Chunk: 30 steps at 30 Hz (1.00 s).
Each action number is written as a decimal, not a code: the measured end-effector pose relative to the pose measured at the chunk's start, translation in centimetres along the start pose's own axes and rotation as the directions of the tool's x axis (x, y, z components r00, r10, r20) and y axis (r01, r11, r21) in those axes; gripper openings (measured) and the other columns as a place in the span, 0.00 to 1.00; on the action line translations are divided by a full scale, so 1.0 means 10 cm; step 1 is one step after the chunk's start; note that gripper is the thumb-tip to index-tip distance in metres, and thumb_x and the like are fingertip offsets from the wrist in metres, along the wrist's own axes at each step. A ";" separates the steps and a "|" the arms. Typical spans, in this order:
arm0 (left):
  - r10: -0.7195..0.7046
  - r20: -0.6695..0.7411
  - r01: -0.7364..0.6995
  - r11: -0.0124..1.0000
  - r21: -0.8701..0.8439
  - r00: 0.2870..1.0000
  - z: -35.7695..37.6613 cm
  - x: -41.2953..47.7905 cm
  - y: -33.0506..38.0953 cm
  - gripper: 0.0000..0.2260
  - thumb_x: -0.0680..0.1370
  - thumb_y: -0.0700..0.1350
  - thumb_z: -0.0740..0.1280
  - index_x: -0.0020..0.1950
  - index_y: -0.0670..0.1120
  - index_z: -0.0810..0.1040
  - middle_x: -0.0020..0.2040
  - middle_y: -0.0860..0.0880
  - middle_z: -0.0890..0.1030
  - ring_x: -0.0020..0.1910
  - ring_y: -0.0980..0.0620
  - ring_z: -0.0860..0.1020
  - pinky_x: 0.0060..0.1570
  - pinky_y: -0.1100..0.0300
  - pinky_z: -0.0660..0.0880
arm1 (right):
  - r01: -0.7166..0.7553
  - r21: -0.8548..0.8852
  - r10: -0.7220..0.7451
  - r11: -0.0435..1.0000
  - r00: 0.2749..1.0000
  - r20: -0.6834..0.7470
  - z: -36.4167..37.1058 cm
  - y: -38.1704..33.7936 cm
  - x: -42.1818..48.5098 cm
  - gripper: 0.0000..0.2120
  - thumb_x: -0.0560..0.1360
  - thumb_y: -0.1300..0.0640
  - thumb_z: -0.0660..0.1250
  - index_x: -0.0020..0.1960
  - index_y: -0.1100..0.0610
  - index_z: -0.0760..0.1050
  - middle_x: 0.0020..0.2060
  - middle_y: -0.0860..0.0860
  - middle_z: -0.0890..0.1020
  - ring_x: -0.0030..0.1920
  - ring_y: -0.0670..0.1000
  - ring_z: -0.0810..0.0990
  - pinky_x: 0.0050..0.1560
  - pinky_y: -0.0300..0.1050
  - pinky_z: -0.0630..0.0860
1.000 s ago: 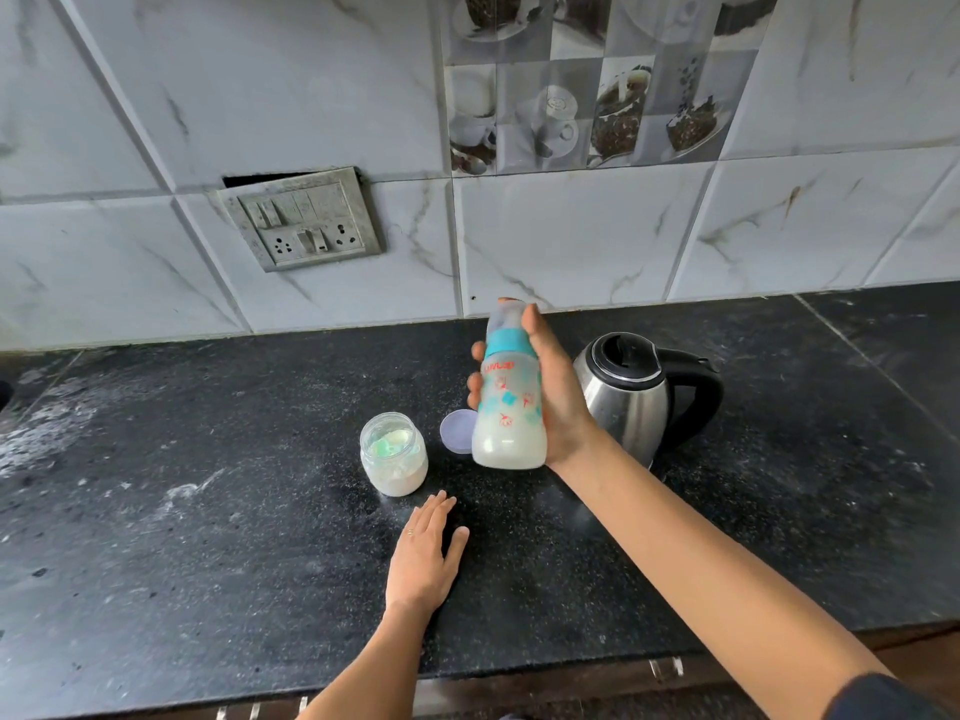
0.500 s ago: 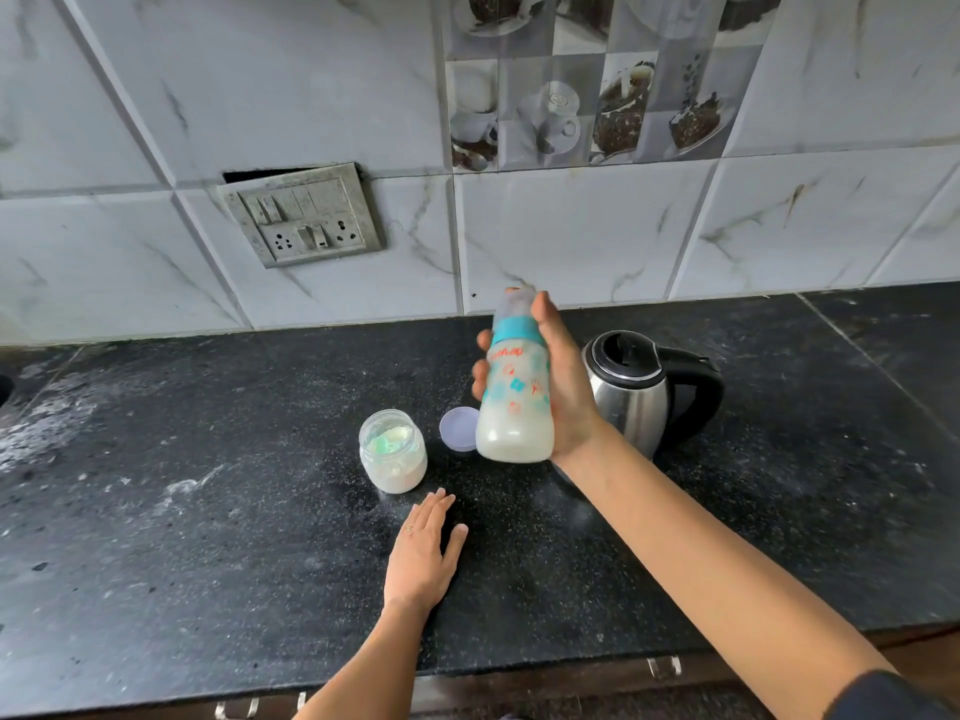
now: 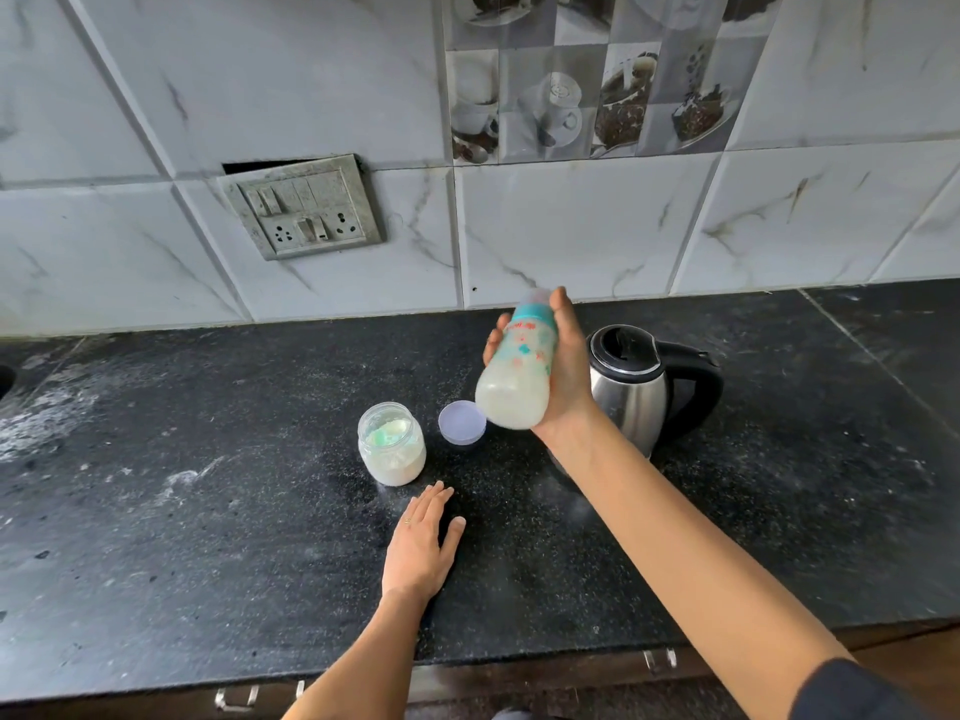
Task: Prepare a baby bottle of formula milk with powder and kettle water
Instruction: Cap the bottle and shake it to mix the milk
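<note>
Your right hand (image 3: 569, 376) grips the tilted clear milky baby bottle (image 3: 517, 381), your left hand (image 3: 420, 550) lies flat; its blurry teal cap (image 3: 531, 311) may be loose and leak.

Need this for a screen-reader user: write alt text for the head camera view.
A right hand holds a tilted baby bottle of milky liquid above a dark counter. The left hand rests flat on the counter; an open jar of white powder, a loose lid and a steel kettle sit beyond it.

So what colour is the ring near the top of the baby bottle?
Teal. The head view shows the ring on the baby bottle.
</note>
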<state>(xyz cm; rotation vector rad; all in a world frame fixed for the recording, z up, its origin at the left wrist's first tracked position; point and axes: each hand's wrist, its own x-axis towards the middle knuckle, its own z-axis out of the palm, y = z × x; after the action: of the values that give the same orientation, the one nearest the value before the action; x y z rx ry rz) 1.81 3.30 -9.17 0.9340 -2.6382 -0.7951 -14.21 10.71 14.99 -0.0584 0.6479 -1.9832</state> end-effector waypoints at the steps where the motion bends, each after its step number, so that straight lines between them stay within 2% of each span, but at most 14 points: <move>1: -0.002 0.000 0.002 1.000 0.001 1.000 0.00 0.00 0.00 0.21 0.80 0.56 0.58 0.73 0.52 0.65 0.75 0.55 0.62 0.75 0.57 0.57 0.73 0.62 0.51 | -0.028 -0.032 0.028 0.999 0.999 0.021 -0.01 0.03 -0.04 0.23 0.75 0.38 0.60 0.40 0.59 0.74 0.32 0.51 0.77 0.27 0.49 0.78 0.30 0.39 0.77; 4: -0.012 -0.002 0.012 1.000 -0.001 1.000 -0.01 0.01 0.01 0.21 0.80 0.56 0.58 0.73 0.52 0.65 0.75 0.56 0.62 0.75 0.56 0.57 0.73 0.62 0.52 | -0.079 -0.134 0.086 0.988 0.995 0.048 -0.05 0.11 -0.13 0.22 0.73 0.39 0.61 0.39 0.57 0.78 0.34 0.51 0.77 0.28 0.50 0.78 0.30 0.40 0.78; 8: -0.010 -0.001 0.010 1.000 0.008 1.000 0.00 0.01 0.01 0.21 0.80 0.56 0.57 0.73 0.53 0.64 0.75 0.56 0.62 0.75 0.57 0.57 0.72 0.63 0.50 | -0.017 0.055 0.020 0.998 0.999 -0.038 -0.06 0.01 -0.01 0.22 0.75 0.38 0.61 0.42 0.59 0.73 0.32 0.52 0.78 0.27 0.50 0.79 0.30 0.39 0.78; 12: -0.005 -0.001 0.005 1.000 0.011 1.000 0.00 0.02 0.01 0.21 0.80 0.56 0.58 0.73 0.52 0.65 0.75 0.55 0.63 0.74 0.57 0.58 0.73 0.63 0.51 | -0.128 -0.155 0.135 0.980 0.990 0.031 -0.06 0.16 -0.14 0.20 0.71 0.40 0.62 0.41 0.59 0.75 0.34 0.52 0.77 0.27 0.51 0.78 0.28 0.40 0.78; 13: -0.006 -0.003 0.006 1.000 0.012 1.000 0.00 0.02 0.00 0.21 0.80 0.56 0.58 0.73 0.52 0.65 0.75 0.55 0.63 0.74 0.57 0.58 0.73 0.62 0.51 | -0.126 -0.161 0.133 0.979 0.991 0.031 -0.04 0.16 -0.14 0.21 0.71 0.40 0.63 0.40 0.59 0.76 0.34 0.52 0.77 0.27 0.51 0.78 0.28 0.40 0.78; 17: -0.008 0.005 0.008 1.000 0.007 1.000 0.01 0.01 -0.01 0.21 0.80 0.56 0.57 0.73 0.52 0.65 0.75 0.56 0.62 0.75 0.57 0.57 0.73 0.62 0.51 | -0.053 0.104 0.057 0.993 0.998 -0.031 -0.05 0.03 -0.01 0.23 0.74 0.38 0.63 0.41 0.60 0.74 0.33 0.52 0.78 0.28 0.51 0.79 0.29 0.39 0.78; 21: -0.006 -0.001 0.006 1.000 0.000 1.000 0.01 0.01 -0.01 0.21 0.80 0.56 0.58 0.72 0.52 0.65 0.75 0.55 0.63 0.74 0.57 0.58 0.73 0.62 0.52 | -0.114 -0.123 0.117 0.986 0.993 0.023 -0.05 0.17 -0.10 0.21 0.71 0.40 0.62 0.42 0.59 0.74 0.34 0.51 0.77 0.27 0.50 0.78 0.29 0.40 0.78; 22: -0.010 0.000 0.010 1.000 0.002 1.000 0.01 0.01 -0.01 0.21 0.80 0.56 0.58 0.73 0.52 0.65 0.75 0.55 0.62 0.75 0.57 0.57 0.73 0.62 0.52 | -0.097 -0.134 0.101 0.986 0.995 0.024 -0.02 0.17 -0.09 0.21 0.72 0.39 0.62 0.43 0.58 0.73 0.33 0.51 0.77 0.27 0.50 0.78 0.29 0.40 0.78; 25: -0.017 0.011 0.017 1.000 0.001 1.000 0.01 0.00 -0.02 0.21 0.80 0.56 0.57 0.73 0.53 0.64 0.75 0.56 0.61 0.75 0.57 0.57 0.72 0.63 0.51 | 0.004 -0.014 -0.004 1.000 1.000 -0.008 0.03 0.06 -0.04 0.23 0.75 0.38 0.60 0.41 0.58 0.72 0.31 0.51 0.77 0.27 0.49 0.78 0.30 0.39 0.78; 26: -0.015 0.009 0.015 1.000 0.001 1.000 0.01 0.00 -0.01 0.21 0.80 0.56 0.57 0.73 0.53 0.64 0.75 0.56 0.61 0.75 0.57 0.57 0.72 0.63 0.51 | 0.004 -0.030 -0.004 1.000 1.000 0.003 0.04 0.06 -0.06 0.22 0.75 0.38 0.60 0.42 0.59 0.72 0.31 0.51 0.77 0.27 0.49 0.78 0.30 0.39 0.77; 29: -0.011 0.004 0.011 1.000 -0.001 1.000 0.00 0.01 -0.01 0.21 0.80 0.56 0.58 0.73 0.53 0.65 0.75 0.56 0.62 0.75 0.57 0.57 0.72 0.64 0.51 | -0.025 -0.182 0.047 0.983 0.992 0.117 0.05 0.16 -0.19 0.20 0.72 0.41 0.61 0.54 0.56 0.70 0.34 0.52 0.77 0.27 0.51 0.78 0.29 0.41 0.77; 30: -0.011 0.001 0.011 1.000 -0.002 1.000 0.00 0.01 -0.01 0.21 0.80 0.56 0.58 0.73 0.53 0.65 0.75 0.56 0.62 0.75 0.57 0.57 0.72 0.64 0.51 | -0.012 -0.206 0.040 0.978 0.990 0.135 0.05 0.17 -0.20 0.20 0.72 0.40 0.60 0.53 0.56 0.72 0.34 0.52 0.77 0.27 0.51 0.78 0.29 0.41 0.77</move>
<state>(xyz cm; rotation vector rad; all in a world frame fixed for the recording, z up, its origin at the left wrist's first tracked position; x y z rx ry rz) 1.77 3.18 -9.22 0.9491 -2.6350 -0.8013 -11.73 11.58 15.13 -0.3086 0.7560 -1.8626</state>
